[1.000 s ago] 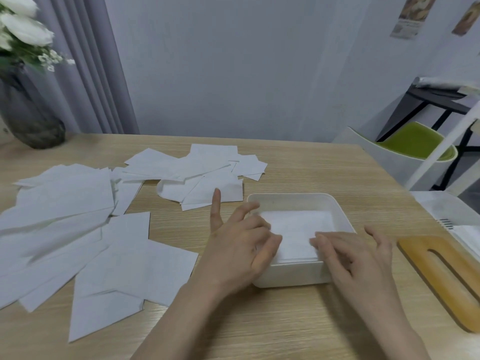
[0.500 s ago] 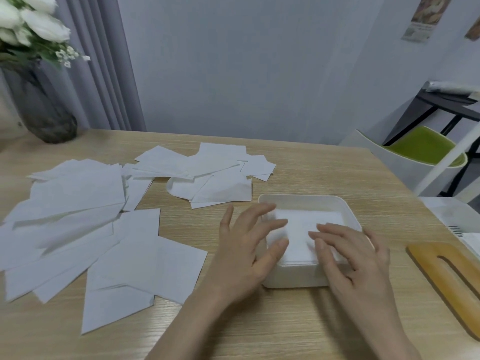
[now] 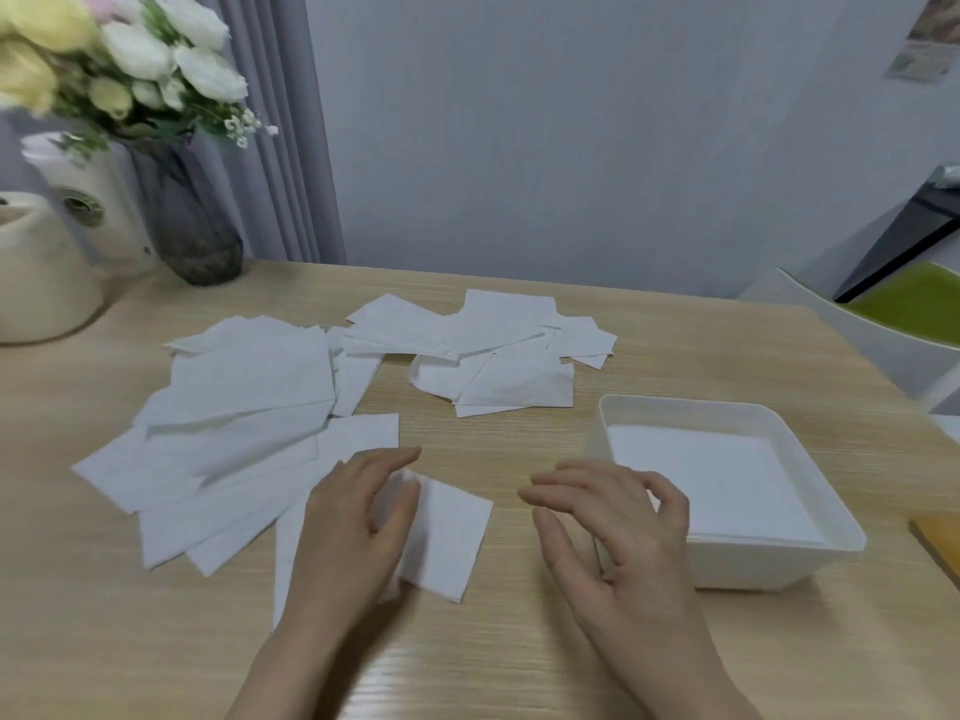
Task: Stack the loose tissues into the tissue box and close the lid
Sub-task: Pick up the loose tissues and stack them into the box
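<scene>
Left hand: the left hand (image 3: 358, 517) lies over the near edge of the loose sheets, fingers loosely curled; one folded tissue (image 3: 447, 537) sits under the fingertips, with its top corner lifted against them. Whether it is pinched or only touched, I cannot tell.
Right hand: the right hand (image 3: 613, 527) hovers above the table (image 3: 519, 667), between that tissue and the box, fingers spread and softly bent, holding nothing.
Tissue box: the white tissue box (image 3: 779, 563) stands open just right of the right hand, a flat stack of tissues (image 3: 711, 485) already lying inside below the rim.
Lid: a wooden edge (image 3: 940, 548) shows at the right border beside the box, probably the lid, but too little is in view to be sure.
Loose tissues: the scattered tissues (image 3: 244, 407) fan out left of the hands; a second heap (image 3: 498, 356) lies farther back, near the middle of the table.
Far end: a vase of flowers (image 3: 187, 220) and a cream-coloured pot (image 3: 41, 272) stand at the back left corner.
Step in hand: picking up the next sheet; many remain, so the task looks well short of halfway.
Next move: calls for a clean pinch on one thin sheet without dragging its neighbours, then laying it flat and square on the stack in the box.
</scene>
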`<control>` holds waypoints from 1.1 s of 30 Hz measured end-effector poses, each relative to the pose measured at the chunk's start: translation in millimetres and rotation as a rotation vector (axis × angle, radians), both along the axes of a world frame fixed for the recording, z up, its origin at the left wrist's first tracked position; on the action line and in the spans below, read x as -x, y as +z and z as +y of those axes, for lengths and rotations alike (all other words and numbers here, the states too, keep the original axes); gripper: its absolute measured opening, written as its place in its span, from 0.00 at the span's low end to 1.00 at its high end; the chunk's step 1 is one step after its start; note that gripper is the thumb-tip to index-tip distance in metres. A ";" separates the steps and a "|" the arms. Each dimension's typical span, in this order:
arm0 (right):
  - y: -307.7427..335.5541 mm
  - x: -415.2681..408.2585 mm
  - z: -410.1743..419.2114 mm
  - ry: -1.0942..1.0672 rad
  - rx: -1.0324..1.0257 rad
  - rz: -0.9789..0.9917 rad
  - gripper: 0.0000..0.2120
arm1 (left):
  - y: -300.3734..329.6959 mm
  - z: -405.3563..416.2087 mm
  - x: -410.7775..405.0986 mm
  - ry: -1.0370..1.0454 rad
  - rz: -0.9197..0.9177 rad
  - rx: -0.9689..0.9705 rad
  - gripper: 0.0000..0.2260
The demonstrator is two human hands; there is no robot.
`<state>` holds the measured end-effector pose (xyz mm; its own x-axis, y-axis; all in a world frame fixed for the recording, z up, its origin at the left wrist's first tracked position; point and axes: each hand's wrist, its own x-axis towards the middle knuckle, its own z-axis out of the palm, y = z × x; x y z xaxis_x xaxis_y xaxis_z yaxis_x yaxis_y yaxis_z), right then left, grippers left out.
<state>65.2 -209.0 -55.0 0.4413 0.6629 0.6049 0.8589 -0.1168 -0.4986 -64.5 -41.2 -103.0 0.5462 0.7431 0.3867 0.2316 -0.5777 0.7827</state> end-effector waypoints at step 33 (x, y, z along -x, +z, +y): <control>-33.3 8.9 74.9 -0.099 0.414 0.671 0.12 | -33.5 22.0 21.9 0.218 0.121 -0.060 0.24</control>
<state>56.3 -134.2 -88.3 0.6928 0.7144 -0.0983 0.3660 -0.4659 -0.8056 -86.4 -19.2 -136.5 0.4211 0.8257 0.3753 0.4459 -0.5488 0.7072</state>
